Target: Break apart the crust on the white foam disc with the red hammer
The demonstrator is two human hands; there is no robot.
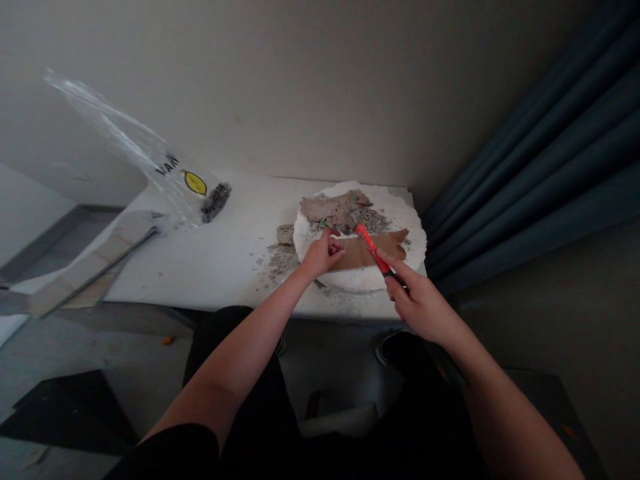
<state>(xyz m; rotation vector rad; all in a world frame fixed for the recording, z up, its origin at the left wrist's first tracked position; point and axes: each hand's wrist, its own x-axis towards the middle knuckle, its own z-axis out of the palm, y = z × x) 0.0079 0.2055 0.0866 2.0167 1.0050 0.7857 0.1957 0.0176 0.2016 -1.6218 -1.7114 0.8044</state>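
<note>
My right hand is wrapped round a red and black handled tool. Its far end points into loose grey rubble, and the shape of its head is hard to make out. My left hand has its fingers curled at the left end of a brown cardboard piece; the thumb lies over that end. Both the cardboard and the rubble lie on a round white slab with a rough edge. Behind the rubble rests a flat, pitted brown chunk, with small green bits near it.
The slab stands on a white table against the wall. Crumbs and a small brown lump lie left of it. A clear plastic bag with a yellow print is at the left, near a cardboard strip. A blue curtain hangs at the right.
</note>
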